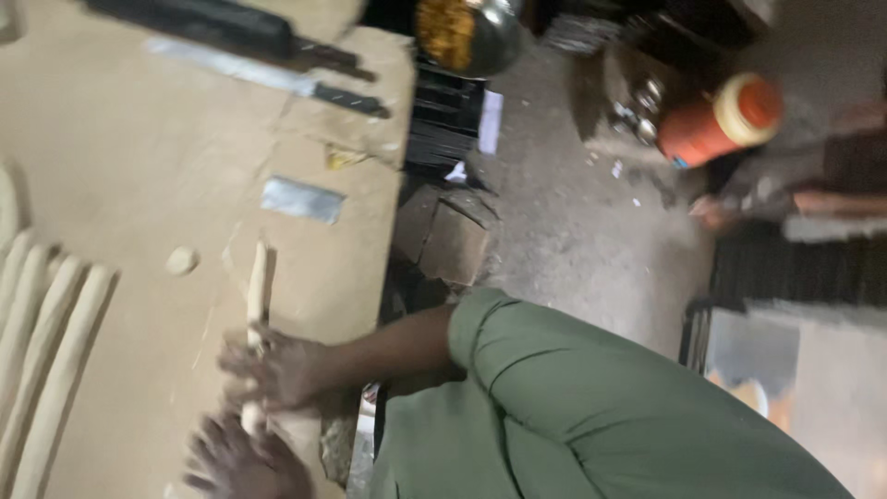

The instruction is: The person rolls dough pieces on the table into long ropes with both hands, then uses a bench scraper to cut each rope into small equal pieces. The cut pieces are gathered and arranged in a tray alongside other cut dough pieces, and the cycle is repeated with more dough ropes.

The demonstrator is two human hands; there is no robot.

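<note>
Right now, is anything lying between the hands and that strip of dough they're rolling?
No. Both hands rest directly on the dough strip, nothing between. The small dough ball and the finished ropes lie off to one side.

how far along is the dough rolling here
Done: several finished dough ropes lie side by side on the wooden board. In hand: both hands, one above the other, press on another dough rope. Left: one small dough ball sits unrolled.

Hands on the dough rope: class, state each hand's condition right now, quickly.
Left hand: on the dough rope, blurred, cannot tell.
Right hand: over the dough rope, cannot tell.
</note>
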